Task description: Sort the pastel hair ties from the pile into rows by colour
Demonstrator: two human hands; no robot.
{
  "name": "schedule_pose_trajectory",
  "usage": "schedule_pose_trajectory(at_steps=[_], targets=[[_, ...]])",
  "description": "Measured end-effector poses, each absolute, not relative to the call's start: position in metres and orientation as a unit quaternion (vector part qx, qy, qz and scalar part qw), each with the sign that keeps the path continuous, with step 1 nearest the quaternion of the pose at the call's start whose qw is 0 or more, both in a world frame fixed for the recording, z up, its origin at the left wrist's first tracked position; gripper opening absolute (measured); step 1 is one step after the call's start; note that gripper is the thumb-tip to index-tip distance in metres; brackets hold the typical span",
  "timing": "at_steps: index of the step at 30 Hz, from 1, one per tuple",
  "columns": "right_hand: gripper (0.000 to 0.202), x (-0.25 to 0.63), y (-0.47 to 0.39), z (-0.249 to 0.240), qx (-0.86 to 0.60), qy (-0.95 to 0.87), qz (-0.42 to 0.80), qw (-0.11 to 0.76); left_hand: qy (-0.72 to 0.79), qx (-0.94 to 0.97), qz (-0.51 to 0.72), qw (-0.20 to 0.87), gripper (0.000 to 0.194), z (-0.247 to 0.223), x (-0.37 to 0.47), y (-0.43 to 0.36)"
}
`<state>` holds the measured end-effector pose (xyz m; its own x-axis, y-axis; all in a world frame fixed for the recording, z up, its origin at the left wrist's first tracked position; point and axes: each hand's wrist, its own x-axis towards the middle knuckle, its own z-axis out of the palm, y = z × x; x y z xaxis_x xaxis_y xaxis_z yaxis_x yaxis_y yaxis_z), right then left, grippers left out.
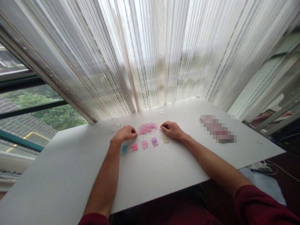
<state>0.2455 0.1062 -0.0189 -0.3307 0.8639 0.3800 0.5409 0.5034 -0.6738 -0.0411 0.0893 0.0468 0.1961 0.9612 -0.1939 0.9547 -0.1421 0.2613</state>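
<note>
- Striped curtains (152, 62) hang behind a white table (82, 175); daylight comes through them, and greenery shows outside on the left.
- Mixed pile of thin, pink and pastel strands (148, 128) lies between the two hands; its long axis runs roughly from left to right.
- Left hand (127, 132) is at the pile's left end, fingertips touching or just beside it; right hand (170, 128) is just beyond the right end, so the left looks slightly nearer.
- Both hands are curled, thumb and forefinger close together; whether either pinch is fully closed or has a strand in it, I cannot tell.
- Five small bunches sit in a row on the person's side of the pile: teal (124, 149), bright pink (135, 147), pale pink (144, 144), purple (154, 141) and yellowish (165, 139).
</note>
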Motion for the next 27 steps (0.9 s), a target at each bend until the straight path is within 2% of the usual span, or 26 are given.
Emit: schedule_pose_trajectory(at_steps=[12,19,24,27], targets=[[0.015,0.246,0.106,-0.019,-0.444,-0.784,0.224,0.372,0.610,0.773,0.052,0.166,0.030,0.059,-0.045,0.087],[0.015,0.245,0.107,-0.020,-0.433,-0.780,0.218,0.396,0.600,0.768,0.150,0.166,0.026,0.059,-0.039,0.085],[0.016,0.238,0.096,-0.009,-0.383,-0.777,0.231,0.443,0.527,0.771,0.236,0.267,0.032,0.063,-0.018,0.079],[0.017,0.229,0.082,0.001,-0.339,-0.787,0.261,0.444,0.471,0.782,0.243,0.329,0.032,0.065,0.000,0.073]])
